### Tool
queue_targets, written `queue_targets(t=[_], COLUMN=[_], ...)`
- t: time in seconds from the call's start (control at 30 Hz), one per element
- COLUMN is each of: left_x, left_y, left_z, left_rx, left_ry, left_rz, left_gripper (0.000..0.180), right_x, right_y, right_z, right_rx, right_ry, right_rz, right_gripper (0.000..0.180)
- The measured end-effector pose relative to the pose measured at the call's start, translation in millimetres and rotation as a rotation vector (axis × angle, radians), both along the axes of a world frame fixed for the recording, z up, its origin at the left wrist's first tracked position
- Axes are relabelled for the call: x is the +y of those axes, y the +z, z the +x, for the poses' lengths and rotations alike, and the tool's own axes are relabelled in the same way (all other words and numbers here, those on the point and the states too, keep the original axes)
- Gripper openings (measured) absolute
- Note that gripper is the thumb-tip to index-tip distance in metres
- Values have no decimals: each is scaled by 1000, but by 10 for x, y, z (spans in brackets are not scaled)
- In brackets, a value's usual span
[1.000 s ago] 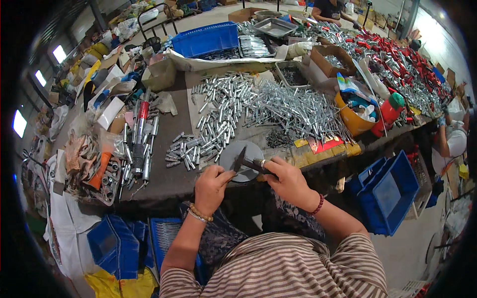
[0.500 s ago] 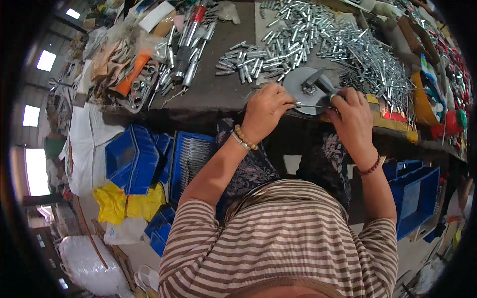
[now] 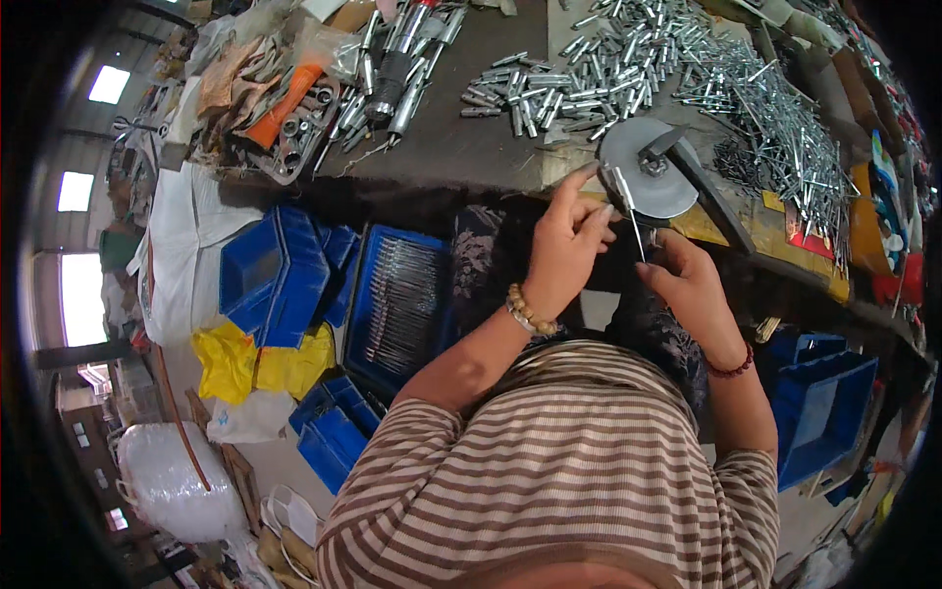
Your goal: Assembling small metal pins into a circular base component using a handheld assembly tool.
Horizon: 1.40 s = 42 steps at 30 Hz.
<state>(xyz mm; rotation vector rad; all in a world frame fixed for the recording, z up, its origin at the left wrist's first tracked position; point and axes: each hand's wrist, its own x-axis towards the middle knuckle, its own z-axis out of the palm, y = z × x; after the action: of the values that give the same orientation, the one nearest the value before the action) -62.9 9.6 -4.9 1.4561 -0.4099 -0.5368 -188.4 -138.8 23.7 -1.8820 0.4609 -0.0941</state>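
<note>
A thin metal rod with a thicker silver sleeve (image 3: 625,193) at its upper end stands steeply tilted between my hands, in front of the bench. My right hand (image 3: 690,285) pinches its lower end between thumb and fingers. Close to the left of the sleeve is my left hand (image 3: 572,240), its index finger stretched up and apart from the thumb; I cannot tell whether it touches the sleeve. Just beyond lies a round grey metal disc (image 3: 623,147). A hammer (image 3: 708,191) rests across it, its dark handle reaching past the bench edge.
Silver sleeves (image 3: 530,98) and thin rods (image 3: 785,147) are heaped on the bench (image 3: 442,147). To the left lie a power tool (image 3: 392,79) and an orange-handled tool (image 3: 285,108). Below are a blue tray of metal rods (image 3: 402,294) and blue bins (image 3: 275,275), (image 3: 824,412).
The rod has swung from nearly level over the disc to steep, nearer my body. My right hand has come down off the hammer area; my left index finger has straightened. The view has shifted.
</note>
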Motion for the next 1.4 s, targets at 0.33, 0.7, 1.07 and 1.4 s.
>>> queue_targets(t=[0.33,0.7,1.07,1.4], left_x=[251,1867,3697,3421], left_y=[-86,-754,-2285,-2054], left_z=[16,173,230,560], left_rx=[163,188,235,135], left_ry=[6,560,771,978], left_rz=[-117,82,753,978], left_gripper=[62,55,42,51], right_x=[410,552,620,501], right_y=[-7,-361,-486,-553], right_z=[85,-22,16,-23], right_rx=[105,207,281,311], right_ry=[38,88,193,149], right_rz=[408,375,441,384], right_gripper=[22,47,33,32])
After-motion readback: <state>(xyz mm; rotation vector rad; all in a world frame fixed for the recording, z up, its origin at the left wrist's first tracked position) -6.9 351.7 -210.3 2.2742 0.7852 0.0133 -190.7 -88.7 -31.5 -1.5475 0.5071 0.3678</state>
